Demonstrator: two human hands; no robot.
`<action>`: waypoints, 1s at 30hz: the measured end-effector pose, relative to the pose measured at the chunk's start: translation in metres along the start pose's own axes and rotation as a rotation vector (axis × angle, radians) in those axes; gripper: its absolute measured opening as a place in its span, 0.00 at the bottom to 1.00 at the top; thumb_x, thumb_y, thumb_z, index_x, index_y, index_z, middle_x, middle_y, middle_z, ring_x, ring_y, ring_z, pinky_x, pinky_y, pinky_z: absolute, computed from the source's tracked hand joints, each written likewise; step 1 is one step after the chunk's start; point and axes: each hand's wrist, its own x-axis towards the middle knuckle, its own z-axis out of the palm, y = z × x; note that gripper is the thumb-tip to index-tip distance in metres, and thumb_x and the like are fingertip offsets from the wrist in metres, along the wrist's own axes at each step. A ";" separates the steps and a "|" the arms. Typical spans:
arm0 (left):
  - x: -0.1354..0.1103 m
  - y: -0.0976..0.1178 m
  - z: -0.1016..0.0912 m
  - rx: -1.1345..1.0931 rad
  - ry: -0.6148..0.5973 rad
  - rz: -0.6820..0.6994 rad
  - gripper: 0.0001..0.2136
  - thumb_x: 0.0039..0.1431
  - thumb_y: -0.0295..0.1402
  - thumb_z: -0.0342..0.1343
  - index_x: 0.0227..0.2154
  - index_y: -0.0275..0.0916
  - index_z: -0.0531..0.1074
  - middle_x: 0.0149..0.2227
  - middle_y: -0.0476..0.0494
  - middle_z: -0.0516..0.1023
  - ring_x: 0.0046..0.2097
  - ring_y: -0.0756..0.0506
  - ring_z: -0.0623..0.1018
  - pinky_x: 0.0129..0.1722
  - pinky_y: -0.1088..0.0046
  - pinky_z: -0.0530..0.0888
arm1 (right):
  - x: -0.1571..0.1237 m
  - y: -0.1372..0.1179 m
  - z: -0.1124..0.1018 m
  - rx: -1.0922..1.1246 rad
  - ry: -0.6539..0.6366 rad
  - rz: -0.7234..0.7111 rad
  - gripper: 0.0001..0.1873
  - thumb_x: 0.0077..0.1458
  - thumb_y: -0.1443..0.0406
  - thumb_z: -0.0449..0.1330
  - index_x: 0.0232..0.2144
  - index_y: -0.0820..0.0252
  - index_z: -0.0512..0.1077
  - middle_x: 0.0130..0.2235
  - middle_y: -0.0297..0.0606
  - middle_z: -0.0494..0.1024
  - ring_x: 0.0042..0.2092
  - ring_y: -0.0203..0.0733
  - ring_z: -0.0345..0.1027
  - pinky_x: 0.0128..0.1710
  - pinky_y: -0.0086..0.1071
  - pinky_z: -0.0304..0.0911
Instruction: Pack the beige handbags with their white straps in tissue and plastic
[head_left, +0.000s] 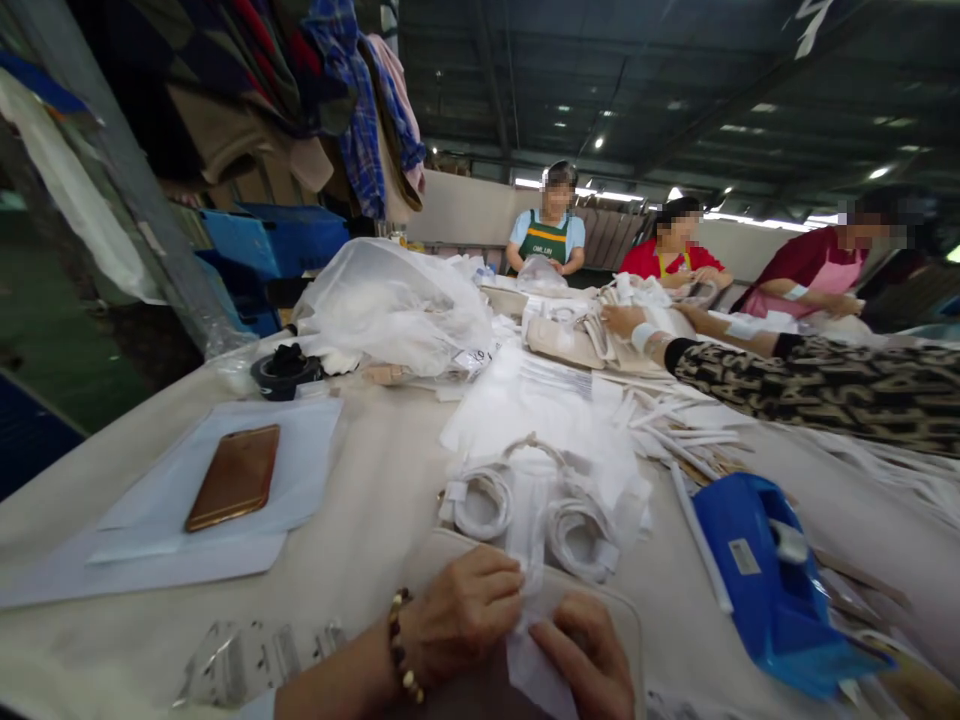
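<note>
Head view, hands (461, 612) on strip (529, 530), apron (546, 236) perhaps "OMLUN"

Faces forward and down across the tabletop (375, 465) from above its near edge, close to left hand (465, 607) and right hand (591, 655).

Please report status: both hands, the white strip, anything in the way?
Left hand pinching white strip; right hand touching it. Strip runs between two white coils. Blue tape dispenser off to the right, apart from both hands.
</note>
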 end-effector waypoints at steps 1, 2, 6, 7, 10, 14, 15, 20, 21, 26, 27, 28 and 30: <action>0.000 0.000 -0.001 -0.002 0.001 0.014 0.16 0.63 0.26 0.36 0.24 0.36 0.65 0.28 0.45 0.74 0.35 0.50 0.73 0.41 0.74 0.69 | 0.002 -0.001 -0.001 -0.022 0.019 -0.026 0.08 0.53 0.69 0.53 0.29 0.57 0.72 0.25 0.33 0.69 0.27 0.33 0.64 0.26 0.24 0.64; -0.001 0.000 -0.001 -0.001 0.002 0.027 0.15 0.63 0.26 0.37 0.23 0.36 0.65 0.28 0.45 0.74 0.36 0.50 0.73 0.42 0.71 0.69 | 0.003 -0.002 -0.002 -0.035 0.020 -0.056 0.07 0.53 0.69 0.54 0.30 0.58 0.72 0.26 0.33 0.69 0.29 0.33 0.65 0.28 0.24 0.65; -0.006 0.000 -0.001 0.021 -0.008 0.083 0.13 0.61 0.25 0.39 0.27 0.34 0.67 0.32 0.43 0.75 0.39 0.48 0.73 0.44 0.67 0.70 | -0.005 0.000 -0.002 -0.017 -0.024 -0.119 0.07 0.51 0.72 0.55 0.33 0.60 0.71 0.31 0.36 0.70 0.35 0.36 0.65 0.36 0.28 0.65; -0.008 0.000 0.000 0.019 -0.003 0.104 0.13 0.61 0.24 0.39 0.29 0.33 0.68 0.33 0.42 0.76 0.40 0.48 0.73 0.44 0.69 0.70 | -0.008 0.001 -0.001 -0.011 -0.029 -0.127 0.08 0.51 0.73 0.54 0.34 0.61 0.71 0.32 0.37 0.70 0.37 0.36 0.65 0.37 0.29 0.65; -0.015 0.000 0.005 0.057 0.078 0.174 0.10 0.59 0.23 0.43 0.32 0.28 0.70 0.37 0.38 0.76 0.44 0.45 0.73 0.46 0.69 0.72 | -0.009 0.001 0.001 -0.001 -0.073 -0.168 0.08 0.53 0.73 0.52 0.33 0.62 0.70 0.32 0.38 0.71 0.37 0.37 0.65 0.37 0.30 0.65; -0.020 -0.001 0.010 0.124 0.125 0.254 0.09 0.57 0.23 0.45 0.32 0.26 0.71 0.38 0.35 0.76 0.45 0.43 0.73 0.49 0.67 0.71 | 0.003 -0.005 -0.002 0.061 -0.092 -0.131 0.09 0.55 0.73 0.49 0.32 0.63 0.69 0.28 0.38 0.71 0.32 0.35 0.65 0.31 0.27 0.65; -0.020 -0.001 0.010 0.119 0.120 0.261 0.10 0.57 0.22 0.44 0.32 0.26 0.71 0.38 0.34 0.76 0.45 0.43 0.74 0.50 0.67 0.71 | 0.004 -0.009 -0.004 0.080 -0.101 -0.121 0.09 0.54 0.74 0.49 0.33 0.63 0.69 0.28 0.38 0.71 0.31 0.34 0.65 0.30 0.26 0.65; -0.017 -0.004 0.004 0.021 0.132 0.288 0.12 0.57 0.20 0.41 0.32 0.24 0.70 0.35 0.32 0.76 0.42 0.44 0.75 0.50 0.69 0.72 | -0.017 -0.027 -0.011 0.054 -0.170 -0.132 0.08 0.53 0.71 0.52 0.30 0.60 0.71 0.38 0.42 0.68 0.41 0.38 0.65 0.38 0.29 0.66; -0.016 -0.004 0.002 0.003 0.142 0.287 0.12 0.57 0.20 0.41 0.32 0.24 0.70 0.34 0.33 0.76 0.42 0.44 0.75 0.49 0.70 0.72 | -0.024 -0.028 -0.011 0.011 -0.155 -0.121 0.07 0.52 0.70 0.54 0.29 0.58 0.72 0.41 0.42 0.67 0.45 0.40 0.63 0.40 0.32 0.66; -0.014 -0.003 -0.001 -0.007 0.181 0.307 0.11 0.57 0.21 0.41 0.31 0.25 0.70 0.34 0.34 0.76 0.40 0.44 0.75 0.49 0.70 0.72 | -0.040 -0.027 -0.003 -0.099 -0.215 -0.027 0.09 0.52 0.71 0.53 0.31 0.58 0.74 0.51 0.48 0.63 0.52 0.48 0.60 0.44 0.40 0.66; -0.014 -0.003 -0.001 -0.002 0.182 0.307 0.11 0.57 0.21 0.42 0.31 0.25 0.70 0.34 0.34 0.76 0.40 0.44 0.75 0.49 0.70 0.72 | -0.038 -0.026 -0.001 -0.097 -0.218 -0.023 0.11 0.52 0.72 0.52 0.32 0.59 0.74 0.50 0.49 0.65 0.52 0.47 0.61 0.44 0.39 0.67; -0.015 -0.003 -0.001 0.000 0.177 0.301 0.11 0.57 0.21 0.42 0.30 0.25 0.70 0.34 0.34 0.76 0.40 0.44 0.75 0.49 0.69 0.72 | -0.037 -0.025 0.001 -0.094 -0.203 -0.019 0.12 0.53 0.73 0.51 0.33 0.60 0.73 0.48 0.48 0.68 0.51 0.45 0.63 0.45 0.37 0.67; -0.016 -0.004 0.001 -0.017 0.153 0.274 0.10 0.57 0.21 0.43 0.30 0.26 0.70 0.34 0.34 0.76 0.40 0.44 0.75 0.49 0.70 0.71 | -0.034 -0.022 0.005 -0.070 -0.170 -0.006 0.12 0.54 0.73 0.51 0.36 0.62 0.72 0.43 0.46 0.73 0.48 0.41 0.66 0.46 0.33 0.67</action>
